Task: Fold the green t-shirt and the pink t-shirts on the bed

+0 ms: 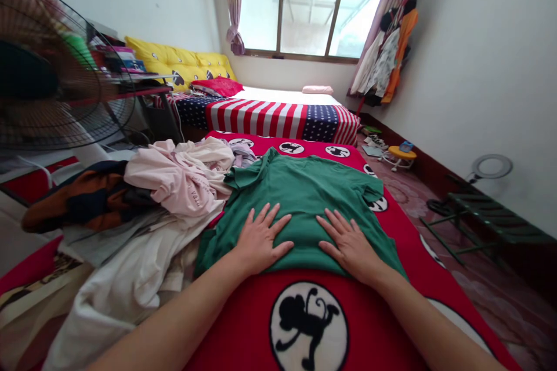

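A green T-shirt (300,185) lies spread out on a red cloth (243,324) printed with black figures in white circles. Its sleeves point away from me to either side, and the hem is nearest to me. My left hand (261,239) rests flat on the lower left of the shirt, fingers spread. On the lower right, my right hand (348,243) lies flat too, its fingers apart. Neither hand grips the fabric. Slight wrinkles show across the shirt's front.
To the left is a heap of clothes with a pink shirt (178,177), a white garment (126,278) and an orange-and-navy one (87,197). A fan (39,69) stands at far left. Behind is a bed (261,119); at right, a green folding rack (491,217) and yellow stool (401,153).
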The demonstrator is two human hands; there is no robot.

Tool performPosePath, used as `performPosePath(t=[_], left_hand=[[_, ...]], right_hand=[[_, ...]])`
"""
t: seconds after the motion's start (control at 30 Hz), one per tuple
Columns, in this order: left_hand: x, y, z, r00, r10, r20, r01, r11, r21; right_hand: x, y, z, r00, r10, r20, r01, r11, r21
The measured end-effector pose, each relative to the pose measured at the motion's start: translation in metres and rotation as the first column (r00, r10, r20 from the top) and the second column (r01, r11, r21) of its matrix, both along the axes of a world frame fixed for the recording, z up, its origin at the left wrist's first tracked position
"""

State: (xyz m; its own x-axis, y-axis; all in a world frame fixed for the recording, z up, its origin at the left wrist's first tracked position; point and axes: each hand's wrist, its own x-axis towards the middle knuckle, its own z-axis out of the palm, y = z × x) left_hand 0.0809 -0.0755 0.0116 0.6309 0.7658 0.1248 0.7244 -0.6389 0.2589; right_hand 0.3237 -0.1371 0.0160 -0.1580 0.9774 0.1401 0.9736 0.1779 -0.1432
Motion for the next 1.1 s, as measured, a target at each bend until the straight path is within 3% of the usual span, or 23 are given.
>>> performPosePath(t=[0.07, 0.17, 0.33, 0.43, 0.63, 0.73, 0.83, 0.9, 0.97, 1.03, 1.1], left_hand=[[-0.011, 0.005, -0.012, 0.999, 0.035, -0.020, -0.035, 0.999, 0.001], [-0.022, 0.004, -0.016, 0.998, 0.055, -0.017, -0.055, 0.998, 0.008], [-0.031, -0.002, -0.005, 0.996, 0.083, -0.039, -0.084, 0.996, -0.038], [-0.052, -0.009, 0.006, 0.976, 0.197, -0.095, -0.203, 0.978, -0.057], [-0.094, -0.034, 0.020, 0.916, 0.401, -0.015, -0.398, 0.911, 0.106], [-0.099, -0.040, 0.020, 0.861, 0.509, -0.010, -0.506, 0.857, 0.093], [-0.098, -0.040, 0.023, 0.805, 0.590, -0.061, -0.588, 0.807, 0.047], [-0.098, -0.040, 0.027, 0.765, 0.634, -0.112, -0.633, 0.773, 0.043], [-0.100, -0.040, 0.031, 0.730, 0.660, -0.179, -0.665, 0.746, 0.039], [-0.103, -0.041, 0.032, 0.731, 0.648, -0.213, -0.662, 0.749, 0.008], [-0.107, -0.042, 0.031, 0.787, 0.598, -0.150, -0.611, 0.790, -0.058]], right_hand=[[0.014, 0.000, -0.016, 0.991, -0.086, 0.099, 0.087, 0.996, -0.003], [0.034, -0.005, -0.026, 0.985, -0.111, 0.135, 0.115, 0.993, -0.019], [0.060, -0.016, -0.035, 0.967, -0.195, 0.165, 0.191, 0.981, 0.042], [0.070, -0.021, -0.040, 0.967, -0.195, 0.165, 0.187, 0.980, 0.064], [0.041, -0.003, -0.003, 0.954, -0.174, 0.243, 0.152, 0.983, 0.103], [0.009, 0.017, 0.011, 0.994, -0.028, 0.109, 0.011, 0.989, 0.146], [-0.015, 0.038, 0.013, 0.992, 0.126, -0.020, -0.126, 0.992, -0.022], [-0.027, 0.053, 0.015, 0.992, 0.112, -0.060, -0.119, 0.984, -0.135], [-0.040, 0.067, 0.023, 0.986, 0.060, -0.156, -0.085, 0.984, -0.157], [-0.060, 0.080, 0.033, 0.903, -0.030, -0.428, -0.053, 0.983, -0.179], [-0.086, 0.094, 0.040, 0.689, -0.169, -0.705, -0.032, 0.964, -0.262]])
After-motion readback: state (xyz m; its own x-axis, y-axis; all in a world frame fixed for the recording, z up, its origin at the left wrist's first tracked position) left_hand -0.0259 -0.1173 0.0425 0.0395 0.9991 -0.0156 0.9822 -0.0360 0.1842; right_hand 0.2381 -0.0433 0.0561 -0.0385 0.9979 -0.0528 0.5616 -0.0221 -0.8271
